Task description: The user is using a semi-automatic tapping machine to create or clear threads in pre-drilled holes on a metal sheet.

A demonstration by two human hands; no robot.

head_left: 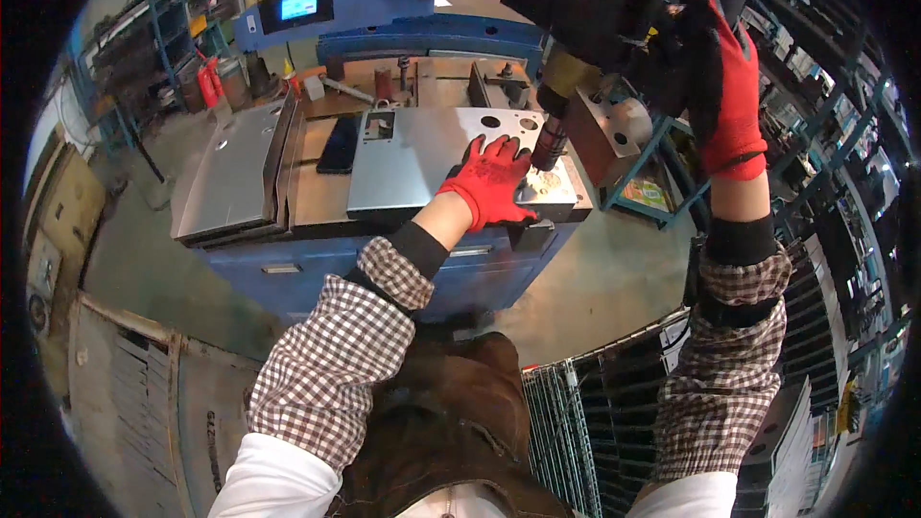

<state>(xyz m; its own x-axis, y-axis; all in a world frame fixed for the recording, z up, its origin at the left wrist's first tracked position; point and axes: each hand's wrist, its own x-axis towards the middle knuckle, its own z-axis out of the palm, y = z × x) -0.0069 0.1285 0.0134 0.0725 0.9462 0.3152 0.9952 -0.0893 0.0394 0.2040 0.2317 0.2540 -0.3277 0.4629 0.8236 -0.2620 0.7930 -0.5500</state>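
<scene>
A grey sheet-metal panel (408, 168) with round holes and a square cutout near its far edge lies on the workbench. My left hand (494, 182), in a red glove with dark fingertips, rests on the panel's right part, fingers spread and holding nothing. Just right of it, the spindle chuck (550, 142) of a drilling or tapping machine points down at the lit corner of the panel. Its tip looks close to the surface; contact cannot be made out. Raised on the right, my gloved right hand (734, 96) grips the side of the black machine head (604, 0). Most of its fingers blend into the dark housing.
Bent metal panels (235, 173) stand stacked at the bench's left end. A black flat object (339, 145) lies beside the panel. Behind are a blue machine arm with a lit screen (298, 6) and metal blocks. A steel block (604, 134) and shelving (825, 173) stand to the right.
</scene>
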